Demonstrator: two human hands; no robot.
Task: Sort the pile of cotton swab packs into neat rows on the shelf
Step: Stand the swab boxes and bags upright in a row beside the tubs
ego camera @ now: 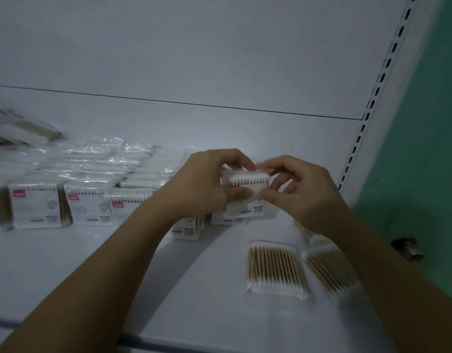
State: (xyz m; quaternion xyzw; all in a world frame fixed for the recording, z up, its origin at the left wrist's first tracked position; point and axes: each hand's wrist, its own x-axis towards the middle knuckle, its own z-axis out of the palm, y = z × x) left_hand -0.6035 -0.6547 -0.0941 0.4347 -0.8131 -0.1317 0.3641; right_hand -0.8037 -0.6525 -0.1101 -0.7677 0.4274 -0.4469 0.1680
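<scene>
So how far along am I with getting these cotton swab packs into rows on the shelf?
Partway. Done: a row of labelled packs runs along the shelf from the left. In hand: left hand and right hand both pinch one pack at the row's right end. Left: the jumbled pile behind the row, plus loose packs lying flat at front right.

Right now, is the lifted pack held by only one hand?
No, the left hand and the right hand both pinch the cotton swab pack.
</scene>
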